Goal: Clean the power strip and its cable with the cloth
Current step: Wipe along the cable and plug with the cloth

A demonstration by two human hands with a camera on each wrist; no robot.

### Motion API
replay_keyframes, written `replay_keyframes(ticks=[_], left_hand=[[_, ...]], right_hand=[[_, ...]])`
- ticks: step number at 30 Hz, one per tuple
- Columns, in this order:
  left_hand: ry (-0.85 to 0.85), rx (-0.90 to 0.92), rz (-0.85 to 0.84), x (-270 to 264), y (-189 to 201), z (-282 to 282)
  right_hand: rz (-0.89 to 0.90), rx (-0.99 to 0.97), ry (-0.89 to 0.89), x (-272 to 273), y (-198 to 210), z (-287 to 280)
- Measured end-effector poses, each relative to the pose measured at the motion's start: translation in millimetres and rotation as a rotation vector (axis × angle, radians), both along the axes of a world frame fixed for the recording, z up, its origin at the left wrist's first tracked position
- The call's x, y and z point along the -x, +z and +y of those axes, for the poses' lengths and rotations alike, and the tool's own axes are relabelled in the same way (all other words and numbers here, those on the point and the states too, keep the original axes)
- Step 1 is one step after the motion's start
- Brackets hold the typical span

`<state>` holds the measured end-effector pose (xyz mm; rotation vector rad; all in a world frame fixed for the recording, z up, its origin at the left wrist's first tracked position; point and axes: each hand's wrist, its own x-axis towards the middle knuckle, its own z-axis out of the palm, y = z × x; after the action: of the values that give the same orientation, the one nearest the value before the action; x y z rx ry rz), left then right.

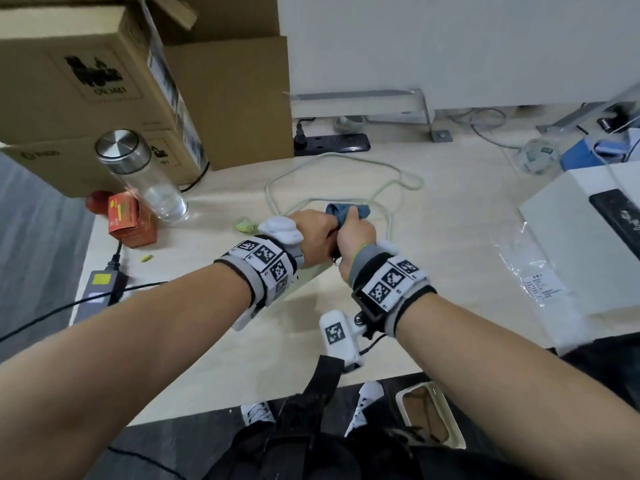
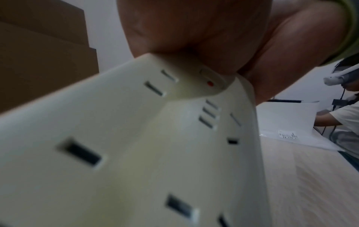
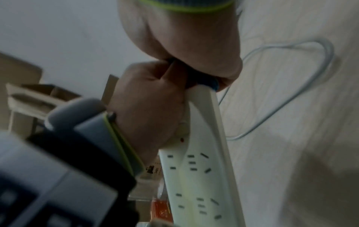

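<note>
White power strip [image 3: 202,176] lifted off worktop [image 1: 433,271], socket face toward wrist cameras, its switch end up at fingers of both hands. Left hand [image 1: 313,233] grips that end, fingers curled round it. Right hand [image 1: 356,233] just beside, touching left, fingers closed on blue cloth [image 1: 348,210], cloth bunched against strip's top end. Pale cable [image 1: 346,161] loops on worktop beyond fingers. Glass bottle [image 1: 145,176], orange box [image 1: 130,221], cardboard boxes [image 1: 86,81] left of fingers.
</note>
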<state>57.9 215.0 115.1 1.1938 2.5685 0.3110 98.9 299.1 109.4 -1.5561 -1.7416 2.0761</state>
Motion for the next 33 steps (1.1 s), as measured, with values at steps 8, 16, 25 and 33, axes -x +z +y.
replay_keyframes(ticks=[8, 16, 25, 33], left_hand=[[-0.129, -0.032, 0.066, -18, -1, -12], [-0.22, 0.041, 0.09, -29, -22, -33], [-0.084, 0.049, 0.067, -5, -2, -7], [-0.237, 0.061, 0.12, -28, -8, -19]], right_hand=[[-0.075, -0.053, -0.04, 10, 14, 25], [-0.106, -0.013, -0.208, 5, 16, 55], [-0.07, -0.006, -0.008, -3, 1, 6], [0.018, -0.029, -0.02, 3, 12, 58]])
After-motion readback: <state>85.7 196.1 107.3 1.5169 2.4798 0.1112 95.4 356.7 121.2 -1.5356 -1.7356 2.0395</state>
